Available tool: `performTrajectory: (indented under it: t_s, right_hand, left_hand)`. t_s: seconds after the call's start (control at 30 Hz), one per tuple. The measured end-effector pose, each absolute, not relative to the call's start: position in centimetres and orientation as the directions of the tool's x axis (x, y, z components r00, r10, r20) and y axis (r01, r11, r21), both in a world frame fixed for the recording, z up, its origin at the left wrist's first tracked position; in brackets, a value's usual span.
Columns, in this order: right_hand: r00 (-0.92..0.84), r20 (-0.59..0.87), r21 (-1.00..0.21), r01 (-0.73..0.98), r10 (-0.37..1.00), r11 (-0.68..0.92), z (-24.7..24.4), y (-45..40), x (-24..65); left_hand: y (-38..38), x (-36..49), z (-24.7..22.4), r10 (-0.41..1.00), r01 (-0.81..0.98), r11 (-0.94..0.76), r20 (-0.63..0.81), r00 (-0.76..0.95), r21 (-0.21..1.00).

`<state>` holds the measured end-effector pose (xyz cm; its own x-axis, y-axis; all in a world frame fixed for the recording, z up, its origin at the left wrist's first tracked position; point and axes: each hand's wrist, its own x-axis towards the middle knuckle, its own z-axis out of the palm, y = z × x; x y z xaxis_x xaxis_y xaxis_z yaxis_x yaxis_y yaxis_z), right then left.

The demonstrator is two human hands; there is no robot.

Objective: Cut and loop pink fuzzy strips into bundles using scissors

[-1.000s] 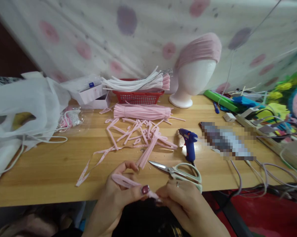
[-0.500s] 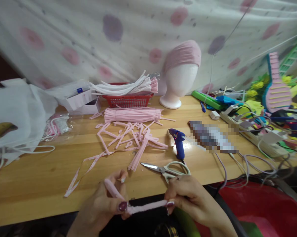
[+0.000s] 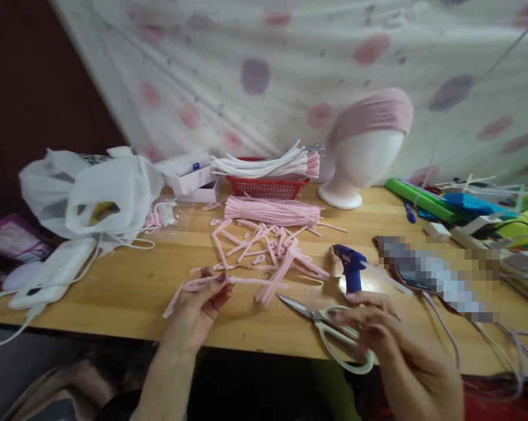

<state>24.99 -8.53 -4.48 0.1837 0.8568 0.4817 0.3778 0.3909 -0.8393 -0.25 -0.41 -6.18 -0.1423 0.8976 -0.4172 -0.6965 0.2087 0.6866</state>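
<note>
My left hand (image 3: 202, 310) pinches a fuzzy pink pipe cleaner (image 3: 257, 283) between thumb and fingers. The stem is folded back at its left end, and its straight part points right above the table. Over on the right, my right hand (image 3: 408, 348) has its fingers at the handle loops of the cream-handled scissors (image 3: 311, 314). The blades point left, and one loop reaches past the table's front edge. Just beyond that hand stands a blue glue gun (image 3: 354, 266) with a clear glue stick. Cut and bent pink pipe cleaners (image 3: 281, 275) lie behind both hands.
A pink pipe cleaner bundle (image 3: 272, 210) lies before a red basket (image 3: 268, 188) of white stems. A foam head (image 3: 364, 161) wears a pink band. Plastic bag (image 3: 92, 187) and white power bank (image 3: 55, 275) sit left; a blurred phone (image 3: 415, 278) and cables lie right.
My right hand has let go of the pipe cleaner and moved right to the scissors, whose handles have swung toward me and spread. My left hand has risen with the pipe cleaner. The view has turned left.
</note>
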Motion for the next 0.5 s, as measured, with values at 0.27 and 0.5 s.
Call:
performTrajectory:
  t_s: [0.27,0.5]
  right_hand:
    - [-0.320,0.339,-0.768,0.450,0.885,0.457,-2.7,-5.4,19.9]
    - [-0.499,-0.005,-0.988,0.138,0.867,0.073,-4.2,-5.5,20.5]
  left_hand:
    - [-3.1,1.4,-5.1,0.936,-0.614,0.308,-0.346,0.061,0.727]
    - [-3.9,1.7,-4.9,0.945,-0.420,0.314,-0.238,0.223,0.851]
